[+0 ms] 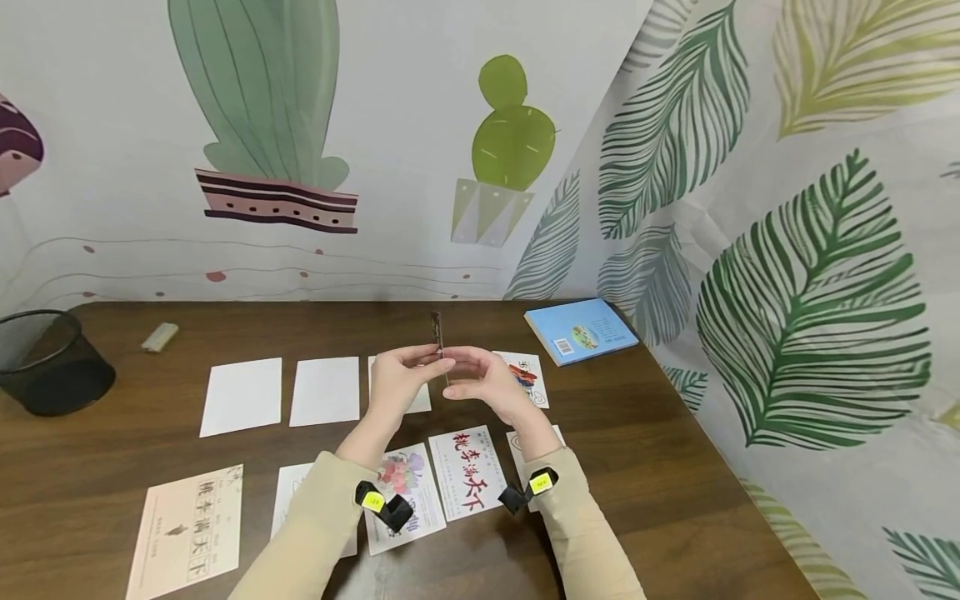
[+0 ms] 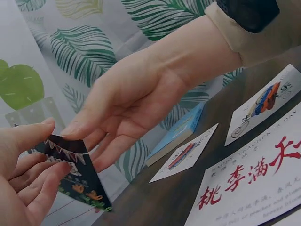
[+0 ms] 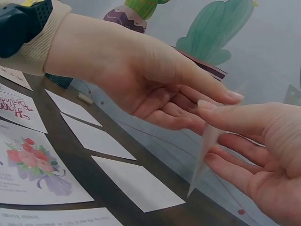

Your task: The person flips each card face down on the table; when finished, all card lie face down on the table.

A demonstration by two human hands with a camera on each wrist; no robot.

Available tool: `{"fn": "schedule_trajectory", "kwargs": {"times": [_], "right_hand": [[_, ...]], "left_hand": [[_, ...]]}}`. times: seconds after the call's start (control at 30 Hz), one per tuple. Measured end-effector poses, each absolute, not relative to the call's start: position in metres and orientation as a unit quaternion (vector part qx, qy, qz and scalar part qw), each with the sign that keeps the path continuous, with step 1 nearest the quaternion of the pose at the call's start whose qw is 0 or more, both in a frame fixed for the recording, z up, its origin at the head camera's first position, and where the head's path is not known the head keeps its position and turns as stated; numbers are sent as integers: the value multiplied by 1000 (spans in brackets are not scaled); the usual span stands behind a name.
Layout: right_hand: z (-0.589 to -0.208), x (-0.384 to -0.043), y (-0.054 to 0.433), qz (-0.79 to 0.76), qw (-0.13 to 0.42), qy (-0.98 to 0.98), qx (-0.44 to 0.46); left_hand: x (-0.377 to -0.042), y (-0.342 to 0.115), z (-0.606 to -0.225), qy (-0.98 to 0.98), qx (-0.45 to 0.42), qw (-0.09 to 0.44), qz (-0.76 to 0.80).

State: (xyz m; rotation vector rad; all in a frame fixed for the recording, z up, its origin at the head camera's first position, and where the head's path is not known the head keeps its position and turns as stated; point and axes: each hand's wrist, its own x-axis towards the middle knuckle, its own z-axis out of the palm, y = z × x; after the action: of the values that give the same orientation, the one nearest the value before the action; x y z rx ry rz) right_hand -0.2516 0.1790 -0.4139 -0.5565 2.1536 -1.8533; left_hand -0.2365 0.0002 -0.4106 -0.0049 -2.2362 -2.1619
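Observation:
A thin dark greeting card point(image 2: 77, 172), printed with bunting and orange flowers, is held up above the table between both hands. It appears nearly edge-on in the head view, and its pale back point(image 3: 204, 153) faces the right wrist camera. My left hand point(image 1: 401, 383) pinches the card's left side between thumb and fingers. From the right, my right hand point(image 1: 491, 387) pinches its other side, thumb lower. Below the hands lie a card with a flower bouquet point(image 1: 408, 500) and a card with large red characters point(image 1: 468, 473). Behind the left hand is a partly covered white card point(image 1: 420, 402).
Two more blank white cards point(image 1: 242, 396) lie at the back left, near a black mesh pen holder point(image 1: 56, 375) and an eraser point(image 1: 160, 337). A peach card point(image 1: 187, 533) is front left. A blue book point(image 1: 581, 332) and a colourfully printed card point(image 1: 534, 379) lie back right. Sleeves partly cover other cards.

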Motion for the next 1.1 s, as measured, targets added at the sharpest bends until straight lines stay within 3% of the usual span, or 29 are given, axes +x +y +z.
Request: {"fn": "schedule_trajectory", "kwargs": {"times": [0.3,0.73,1.1], "right_hand": [[-421,-259,189,-642,133,731,-189],[-430,-269,215,-655,55,751,-60],[-430,-271,223,-646,100,757,4]], "left_hand": [[-240,-3,-410,-685,-8,-7,-729],[-244,-3,-419,-692,17,-7,-721],[-245,-3,-426,-699,21,-28,-714]]}}
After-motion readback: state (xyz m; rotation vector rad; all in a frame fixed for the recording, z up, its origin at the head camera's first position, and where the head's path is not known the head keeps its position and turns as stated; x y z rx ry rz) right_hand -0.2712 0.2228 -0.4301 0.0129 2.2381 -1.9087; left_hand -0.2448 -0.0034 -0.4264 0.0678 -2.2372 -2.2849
